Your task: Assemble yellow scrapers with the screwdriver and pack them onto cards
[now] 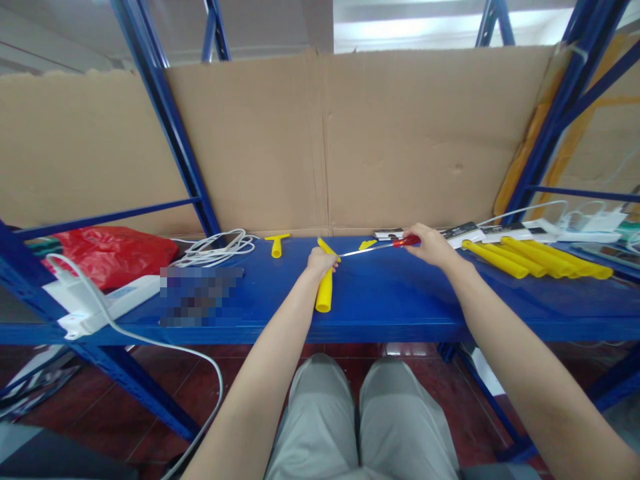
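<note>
In the head view, the left hand (323, 261) is clasping a yellow T-shaped hollow plastic handle (325, 292) near the front edge of the blue metal surface (410, 293); the right hand (429, 245) is gripping a red-handled steel screwdriver (400, 243), its shaft pointing at the left fingers, so slipping under hard pressure would be risking a jab

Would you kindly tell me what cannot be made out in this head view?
Head view:
Middle of the held yellow piece: hidden by the left hand.
End of the red handle: covered by the right hand.
What, if anything, the red bag holds: its plastic hides it.
Whatever the pixelated patch covers: blurred out.
</note>
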A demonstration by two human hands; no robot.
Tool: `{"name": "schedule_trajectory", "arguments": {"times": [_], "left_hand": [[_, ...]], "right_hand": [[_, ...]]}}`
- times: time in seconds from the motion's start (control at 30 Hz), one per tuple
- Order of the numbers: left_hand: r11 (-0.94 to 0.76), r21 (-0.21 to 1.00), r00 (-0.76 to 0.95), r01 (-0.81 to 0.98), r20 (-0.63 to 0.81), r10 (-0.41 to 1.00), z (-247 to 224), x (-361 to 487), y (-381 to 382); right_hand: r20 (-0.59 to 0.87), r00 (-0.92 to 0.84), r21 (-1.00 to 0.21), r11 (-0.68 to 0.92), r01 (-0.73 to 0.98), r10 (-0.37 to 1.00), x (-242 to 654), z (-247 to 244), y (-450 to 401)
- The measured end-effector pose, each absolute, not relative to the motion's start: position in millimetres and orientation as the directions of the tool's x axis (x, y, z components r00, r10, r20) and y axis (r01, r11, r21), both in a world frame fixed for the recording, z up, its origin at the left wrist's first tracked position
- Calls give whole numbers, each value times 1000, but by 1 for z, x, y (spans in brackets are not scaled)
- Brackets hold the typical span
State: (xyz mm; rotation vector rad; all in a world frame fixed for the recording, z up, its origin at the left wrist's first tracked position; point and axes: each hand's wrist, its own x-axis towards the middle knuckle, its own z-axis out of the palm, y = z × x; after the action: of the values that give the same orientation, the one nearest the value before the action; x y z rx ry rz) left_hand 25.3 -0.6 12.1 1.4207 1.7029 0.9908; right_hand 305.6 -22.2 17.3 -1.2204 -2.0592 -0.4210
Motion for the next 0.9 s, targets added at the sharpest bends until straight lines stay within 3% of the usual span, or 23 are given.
{"name": "schedule_trajectory", "arguments": {"times": [0.2, 0.43, 0.57, 0.9], "left_hand": [[67, 806, -119, 588, 4, 993, 16, 19, -1], [22, 709, -68, 705, 36, 997, 22, 18, -9], [23, 690, -65, 723, 34, 997, 24, 18, -10], [-15, 707, 10, 707, 11, 1000, 24, 17, -12]], "right_hand": [[706, -297, -196, 581, 790, 643, 309, 18, -23], [701, -146, -411, 562, 718, 698, 302, 17, -24], [620, -81, -554, 509, 658, 780, 297, 17, -28], [558, -44, -617, 450, 645, 829, 293, 22, -35]]}}
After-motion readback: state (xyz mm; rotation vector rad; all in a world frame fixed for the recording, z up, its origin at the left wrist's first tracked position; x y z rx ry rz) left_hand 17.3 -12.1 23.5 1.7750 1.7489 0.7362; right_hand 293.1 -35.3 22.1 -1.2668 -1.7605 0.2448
